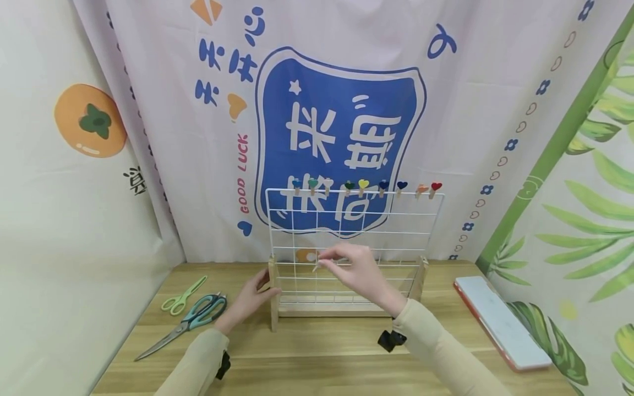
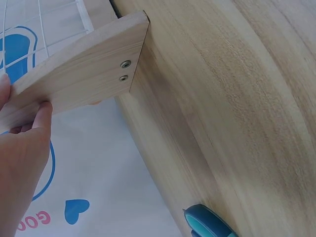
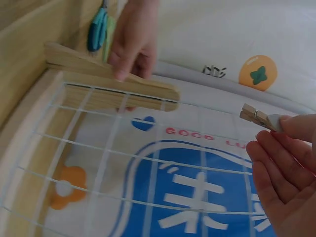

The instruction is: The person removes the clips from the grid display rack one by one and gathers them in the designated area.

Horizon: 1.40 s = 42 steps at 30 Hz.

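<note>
A white wire grid (image 1: 358, 231) stands upright in a wooden frame on the table. Along its top wire sit several small wooden clothespins with coloured hearts, a red heart clothespin (image 1: 436, 187) at the right end. My left hand (image 1: 250, 302) grips the left wooden side post (image 2: 84, 71), thumb on one face and fingers on the other. In front of the grid, my right hand (image 1: 359, 269) pinches a small wooden clothespin (image 3: 254, 116) between thumb and fingers. Its pale heart is partly covered by the thumb, and its wooden end points away from the hand.
Green-handled scissors (image 1: 183, 297) and larger teal-handled scissors (image 1: 200, 312) lie left of the frame. At the right lies a flat white case (image 1: 502, 322) with a red edge. A printed curtain (image 1: 208, 165) hangs behind the grid.
</note>
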{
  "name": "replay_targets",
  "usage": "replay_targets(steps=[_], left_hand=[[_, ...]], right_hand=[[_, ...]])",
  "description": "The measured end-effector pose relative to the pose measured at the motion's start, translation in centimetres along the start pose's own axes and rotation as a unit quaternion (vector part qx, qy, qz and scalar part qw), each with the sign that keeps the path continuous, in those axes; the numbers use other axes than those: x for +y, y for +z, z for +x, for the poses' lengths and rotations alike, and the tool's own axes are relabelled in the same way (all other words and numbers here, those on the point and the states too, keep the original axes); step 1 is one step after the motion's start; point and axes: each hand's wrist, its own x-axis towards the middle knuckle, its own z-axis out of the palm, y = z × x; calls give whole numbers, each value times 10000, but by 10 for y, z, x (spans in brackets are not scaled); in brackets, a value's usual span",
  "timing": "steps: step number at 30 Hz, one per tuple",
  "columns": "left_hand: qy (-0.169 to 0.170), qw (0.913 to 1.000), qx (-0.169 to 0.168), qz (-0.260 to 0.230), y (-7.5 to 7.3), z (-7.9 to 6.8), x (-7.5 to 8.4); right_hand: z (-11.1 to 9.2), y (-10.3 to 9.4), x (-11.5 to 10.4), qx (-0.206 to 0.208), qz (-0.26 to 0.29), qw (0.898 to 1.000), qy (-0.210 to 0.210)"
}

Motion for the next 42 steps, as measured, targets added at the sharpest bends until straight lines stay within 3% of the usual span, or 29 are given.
replay_targets(steps=[11,15,22,29,37,42], left_hand=[[42,9999,33,95,0,1,-1],[-13,10000,4,79,0,1,-1],[-88,9999,-49,-67,0,2,-2],[-52,9999,-70,-94,0,2,-1],[-17,10000,-10,-94,0,2,-3],[-45,9999,-10,-109,1,2,-3]], right_hand=[[-42,46,25,-414,-45,9988,253],[-58,63,33,-654,140,9961,571],[-80,91,47,-1244,842,9794,1347],[-97,113,58,-1765,842,9703,1420],[-98,125,57,-2133,904,9603,1556],[-98,128,57,-2600,952,9435,1819]])
